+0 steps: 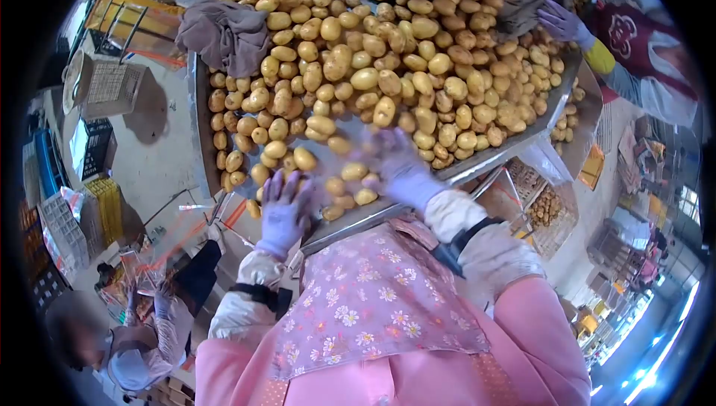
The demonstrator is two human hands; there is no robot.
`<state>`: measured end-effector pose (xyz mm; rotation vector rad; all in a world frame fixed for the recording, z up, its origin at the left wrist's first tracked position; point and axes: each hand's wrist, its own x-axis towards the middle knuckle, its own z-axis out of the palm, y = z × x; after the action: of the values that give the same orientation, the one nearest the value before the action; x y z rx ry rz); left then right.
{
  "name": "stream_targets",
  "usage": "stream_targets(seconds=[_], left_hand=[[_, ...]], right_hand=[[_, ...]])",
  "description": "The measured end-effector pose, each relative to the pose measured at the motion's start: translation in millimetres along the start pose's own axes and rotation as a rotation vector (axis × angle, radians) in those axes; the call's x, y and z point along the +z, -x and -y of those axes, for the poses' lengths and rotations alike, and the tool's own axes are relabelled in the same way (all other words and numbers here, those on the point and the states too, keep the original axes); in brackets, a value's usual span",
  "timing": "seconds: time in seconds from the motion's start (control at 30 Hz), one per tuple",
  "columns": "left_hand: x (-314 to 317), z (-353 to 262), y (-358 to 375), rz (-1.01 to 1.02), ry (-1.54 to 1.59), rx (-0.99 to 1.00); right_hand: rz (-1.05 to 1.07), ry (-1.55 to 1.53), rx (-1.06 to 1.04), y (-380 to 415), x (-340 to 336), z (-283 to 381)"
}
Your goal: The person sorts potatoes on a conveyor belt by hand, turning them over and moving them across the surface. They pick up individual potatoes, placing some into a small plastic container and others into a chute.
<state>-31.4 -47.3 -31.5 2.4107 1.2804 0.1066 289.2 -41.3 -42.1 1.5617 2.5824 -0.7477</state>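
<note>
Sorting potatoes (373,70) on a metal tray (200,119), head view.
Left hand (283,208) lies flat, fingers spread, holding nothing; right hand (399,167) is blurred, grip unclear. Loose potatoes lie between and beyond both hands; sweeping should stay low, clear of the co-worker's gloved hand (561,24).

Gloved hands (287,208) among potatoes (373,55)

Lilac gloves, white sleeves, black wristbands, pink floral apron

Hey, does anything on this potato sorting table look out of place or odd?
Yes, mildly: a crumpled grey cloth lies on the potatoes at the far-left edge of the metal table. No spill or damage is visible.
</note>
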Motion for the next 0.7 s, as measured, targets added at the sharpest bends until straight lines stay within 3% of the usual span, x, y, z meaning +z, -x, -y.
stream_targets(seconds=[0.03,0.1,0.17,0.23,0.3,0.37,0.4,0.47,0.57,0.67,0.7], left_hand=[[-2.4,10.3,10.5,-0.017,-0.048,-0.057],[-8.8,30.5,15.6,-0.127,0.004,-0.148],[-14.1,38.4,7.5,-0.237,0.056,-0.242],[-26.0,32.4,-31.3,-0.415,0.189,-0.288],[-31.1,21.9,-71.6,-0.331,0.310,-0.211],[-15.0,15.1,-100.0,-0.220,0.234,-0.129],[-13.5,14.5,-100.7,-0.225,0.244,-0.134],[-12.0,13.6,-101.9,-0.067,0.200,-0.248],[-13.6,20.2,-81.0,0.061,0.176,-0.247],[-7.1,27.5,-64.0,0.034,0.191,-0.271],[-6.9,27.1,-61.3,0.042,0.244,-0.311]], right_hand=[[0.000,-0.152,0.107,-11.0,-17.1,-22.7],[-0.033,0.092,0.166,-38.8,-37.9,-36.3],[-0.409,-0.392,0.296,-97.8,-26.6,-28.9],[-0.338,-0.208,0.446,-154.9,-47.4,-7.5],[-0.329,-0.141,0.439,-168.0,-46.3,2.7],[-0.282,0.028,0.087,-141.9,-30.4,-18.4],[-0.208,-0.041,0.023,-117.7,-42.1,-24.0],[-0.206,-0.035,0.066,-66.2,-37.1,-40.5],[-0.240,0.062,0.259,5.4,-28.4,-23.1],[-0.214,0.129,0.270,40.6,-13.4,-1.5],[-0.322,0.079,0.299,44.3,-3.3,5.7]])
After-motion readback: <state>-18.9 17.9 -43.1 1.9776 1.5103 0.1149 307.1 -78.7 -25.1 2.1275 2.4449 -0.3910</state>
